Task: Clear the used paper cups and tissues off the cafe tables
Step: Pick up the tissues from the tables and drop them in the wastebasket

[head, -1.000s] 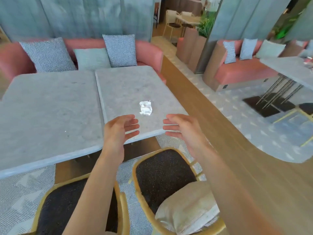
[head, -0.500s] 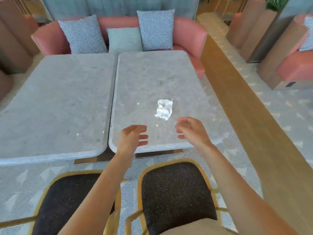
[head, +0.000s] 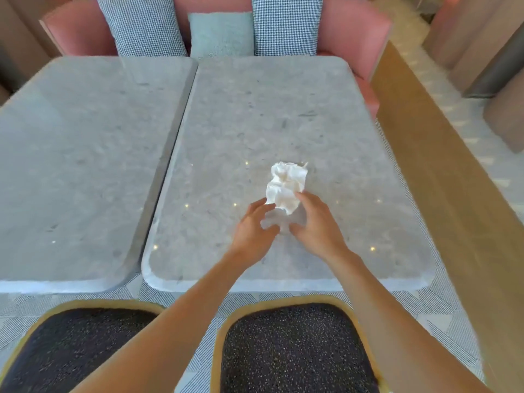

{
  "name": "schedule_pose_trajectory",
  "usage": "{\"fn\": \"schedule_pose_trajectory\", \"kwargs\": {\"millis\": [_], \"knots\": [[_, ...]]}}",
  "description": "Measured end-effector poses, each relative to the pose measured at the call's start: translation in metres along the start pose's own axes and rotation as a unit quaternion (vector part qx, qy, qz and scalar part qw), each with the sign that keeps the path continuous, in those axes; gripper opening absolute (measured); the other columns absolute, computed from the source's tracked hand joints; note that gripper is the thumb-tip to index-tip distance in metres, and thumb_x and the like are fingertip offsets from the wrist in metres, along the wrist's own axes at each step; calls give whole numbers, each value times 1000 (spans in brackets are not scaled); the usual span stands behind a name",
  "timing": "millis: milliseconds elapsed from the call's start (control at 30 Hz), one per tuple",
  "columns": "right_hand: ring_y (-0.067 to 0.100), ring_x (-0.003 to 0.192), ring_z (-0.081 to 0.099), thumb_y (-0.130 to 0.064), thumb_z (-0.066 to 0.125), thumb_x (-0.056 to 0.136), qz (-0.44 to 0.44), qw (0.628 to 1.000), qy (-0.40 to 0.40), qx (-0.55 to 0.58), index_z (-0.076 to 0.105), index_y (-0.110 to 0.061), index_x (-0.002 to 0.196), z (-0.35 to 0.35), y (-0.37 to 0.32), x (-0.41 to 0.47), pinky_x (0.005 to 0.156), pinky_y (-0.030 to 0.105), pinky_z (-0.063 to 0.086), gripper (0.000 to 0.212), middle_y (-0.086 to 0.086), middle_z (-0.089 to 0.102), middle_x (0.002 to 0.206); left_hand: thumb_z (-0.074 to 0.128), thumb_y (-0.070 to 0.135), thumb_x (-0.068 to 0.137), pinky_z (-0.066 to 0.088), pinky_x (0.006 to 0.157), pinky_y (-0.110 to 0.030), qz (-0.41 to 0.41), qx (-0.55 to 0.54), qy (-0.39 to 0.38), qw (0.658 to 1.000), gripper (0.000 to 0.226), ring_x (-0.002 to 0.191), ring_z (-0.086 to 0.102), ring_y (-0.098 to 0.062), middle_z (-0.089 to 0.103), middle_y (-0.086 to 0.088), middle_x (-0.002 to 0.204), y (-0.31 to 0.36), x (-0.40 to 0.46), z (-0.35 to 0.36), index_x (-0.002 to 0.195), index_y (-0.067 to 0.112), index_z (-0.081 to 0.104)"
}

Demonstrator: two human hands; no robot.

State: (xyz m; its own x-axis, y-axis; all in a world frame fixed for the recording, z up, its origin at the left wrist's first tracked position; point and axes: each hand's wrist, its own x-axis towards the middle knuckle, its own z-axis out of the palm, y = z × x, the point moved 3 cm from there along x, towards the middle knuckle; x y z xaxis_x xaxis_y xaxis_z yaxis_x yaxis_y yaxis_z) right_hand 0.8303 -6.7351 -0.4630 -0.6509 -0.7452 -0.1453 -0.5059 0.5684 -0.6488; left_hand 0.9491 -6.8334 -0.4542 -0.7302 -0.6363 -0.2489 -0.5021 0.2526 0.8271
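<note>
1. A crumpled white tissue (head: pixel 286 186) lies on the right table (head: pixel 283 109), in its near half and a little right of the middle.
2. The left hand (head: pixel 253 231) is just below and left of the tissue. Its fingers are loosely spread, the fingertips (head: pixel 265 205) at the tissue's lower left edge; I cannot tell whether they touch it. It holds nothing.
3. The right hand (head: pixel 314 222) is just below and right of the tissue. Its fingers are relaxed, with the tips over the tissue's lower right corner; whether they grip it I cannot tell.
4. The two hands are close together, thumbs nearly meeting below the tissue.
5. A second table (head: pixel 85 151) stands just beside on the left.
6. Two dark chair seats (head: pixel 297 350) are at the near edge, and a pink sofa (head: pixel 354 32) with cushions (head: pixel 221 34) is behind the tables.
</note>
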Motion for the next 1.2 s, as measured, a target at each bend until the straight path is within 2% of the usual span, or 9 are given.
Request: {"fn": "schedule_pose_trajectory", "kwargs": {"millis": [100,233,367,467,633,733,933,1033,1200], "knots": [[31,139,35,-17,65,93,-29,998,2,-64,30,-19,156,21,-2,17,107,40,36,72,4,39,156,59,2,94,41,90,-16,-14,-25,24,999,46,129,51,-13,44,7,152,-13,6,4,139,12,58],[35,115,47,-12,60,91,-22,991,46,-121,57,-15,131,35,-7,18,93,42,42,40,9,60,125,61,4,94,41,89,-14,-27,-65,42,997,45,124,55,-11,56,0,143,-22,4,2,137,14,57],[30,113,51,-6,56,95,-13,992,61,-111,69,-12,117,43,-10,-2,92,39,46,26,9,63,113,64,8,94,48,79,-17,-58,-96,46,993,53,109,65,-11,62,1,133,-31,-2,-6,144,19,50],[25,108,56,-8,56,98,-4,997,46,-65,73,-11,116,46,-18,-21,87,36,50,26,7,69,110,64,6,93,51,82,-21,-63,-110,24,992,56,109,66,-16,60,3,137,-35,-10,-9,145,18,48],[27,65,61,-18,67,94,50,995,14,89,71,-4,78,42,-40,-48,58,37,45,22,10,70,74,74,18,89,54,90,-28,-123,-171,5,977,51,107,68,-19,64,-4,128,-35,-36,-15,137,16,58],[25,74,66,-31,68,93,36,993,-3,115,75,-12,82,29,-68,-65,66,39,50,23,0,73,76,69,8,92,59,79,-23,-102,-243,29,964,31,93,75,-19,77,-6,103,-23,-61,-34,123,6,69],[-5,94,65,-25,70,93,44,976,50,209,72,-25,104,-11,-127,-108,75,8,47,12,-15,71,102,66,-2,92,58,68,-20,-55,-276,65,957,12,81,76,-25,78,-11,82,13,-111,-101,97,4,75],[2,100,67,-31,65,97,40,972,32,228,67,-30,118,-24,-165,-127,86,19,54,22,-18,68,114,69,1,91,61,73,-27,-20,-276,56,959,11,83,75,-24,78,-10,84,33,-136,-139,98,6,77],[12,90,73,-23,63,98,-5,944,-24,330,77,-29,101,-27,-247,-165,74,34,62,15,-4,77,93,77,10,86,53,72,-16,34,-231,99,967,8,81,72,-8,78,5,83,53,-181,-201,90,16,80]]}}
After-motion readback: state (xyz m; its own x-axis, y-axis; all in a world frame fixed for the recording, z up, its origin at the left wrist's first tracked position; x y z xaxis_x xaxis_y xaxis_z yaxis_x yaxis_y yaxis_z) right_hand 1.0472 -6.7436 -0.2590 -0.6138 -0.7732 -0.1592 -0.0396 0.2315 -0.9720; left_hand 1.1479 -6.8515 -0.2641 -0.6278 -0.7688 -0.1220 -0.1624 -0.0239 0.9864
